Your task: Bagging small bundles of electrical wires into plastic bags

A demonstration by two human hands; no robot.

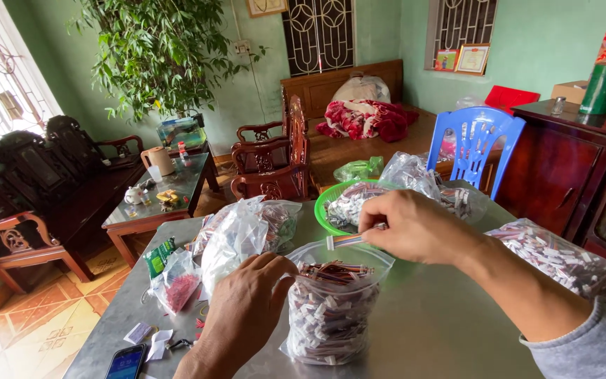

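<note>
We sort short wire leads into a clear bag on the steel tabletop [443,330].

At nine o'clock of the clear bag [331,309], our left hand [247,309] curls loosely with its fingertips at the soft rim; we cannot tell whether it pinches the film. The bag stands at the centre, thin, crinkly and slack, packed with light, springy leads. Just above it, at twelve o'clock, our right hand [415,228] pinches a small wire bundle [352,239] by its middle, the white plug end free. It looks featherlight and bendy, best held near the plug. A green basket [322,210] sits behind.
</note>
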